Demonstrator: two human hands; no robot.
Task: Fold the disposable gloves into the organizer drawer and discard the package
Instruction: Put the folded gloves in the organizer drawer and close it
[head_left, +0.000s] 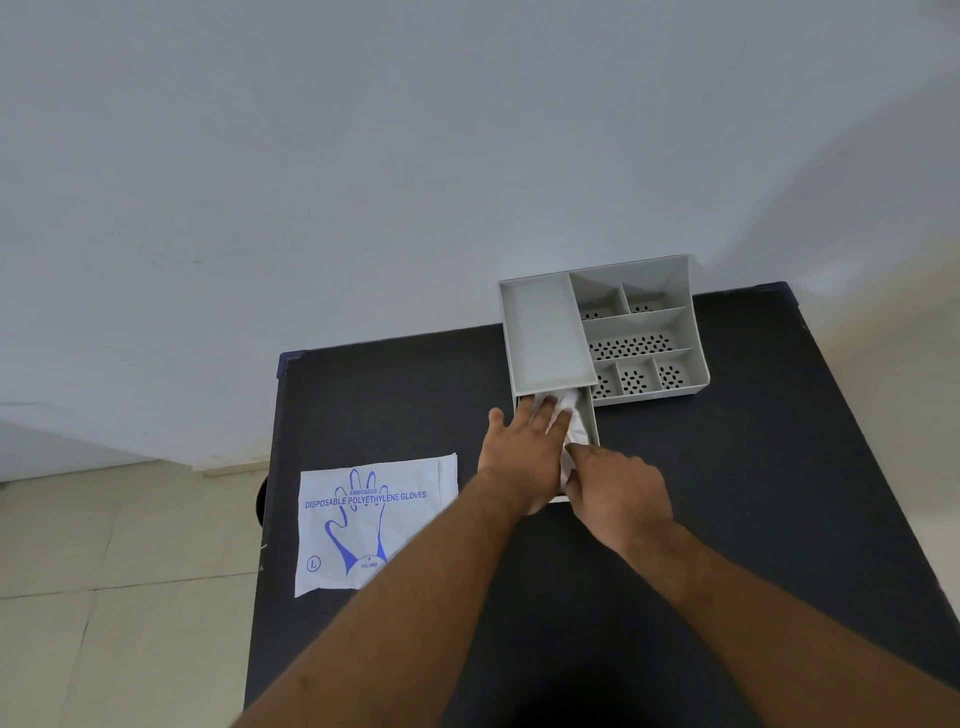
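Both hands, left hand (524, 452) flat and right hand (618, 493) pinching, pressed the limp, slippery gloves (571, 415) into the drawer (592, 415).

A black table (727, 519) spreads beneath and all around the fingers. Beyond the fingertips rises a pale wall (363, 156). Left of them lies a tiled floor (104, 597).

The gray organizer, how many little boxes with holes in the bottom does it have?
6 in the gray organizer: two at the back, one long one across the middle, and three in front. None looks hidden.
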